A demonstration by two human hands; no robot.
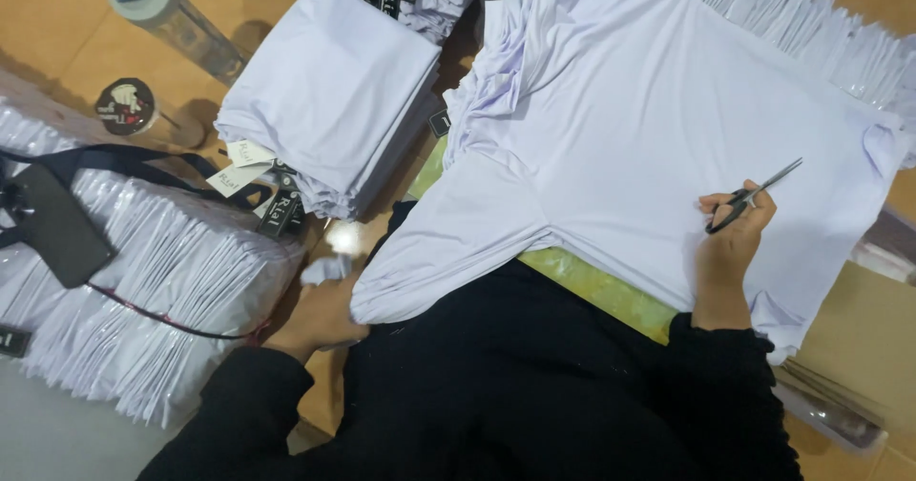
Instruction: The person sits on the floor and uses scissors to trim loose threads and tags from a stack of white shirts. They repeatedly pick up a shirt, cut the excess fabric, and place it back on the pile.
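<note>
A pale lavender shirt [620, 128] lies spread flat in front of me over a yellow-green board [611, 295]. My right hand [730, 238] rests on the shirt's right part and grips small black-handled scissors [754, 197], blades pointing up and right. My left hand [320, 314] sits low at the left, fingers closed on the end of the shirt's sleeve [420, 271], beside a small crumpled white scrap [324, 269]. Black sleeves cover both my arms.
A stack of folded lavender shirts [334, 90] with hanging tags lies at upper left. Piles of clear plastic bags [143, 281] fill the left, with a black phone on a strap [57, 228] on top. A bottle [176, 18] and a round lid [126, 107] lie on brown cardboard.
</note>
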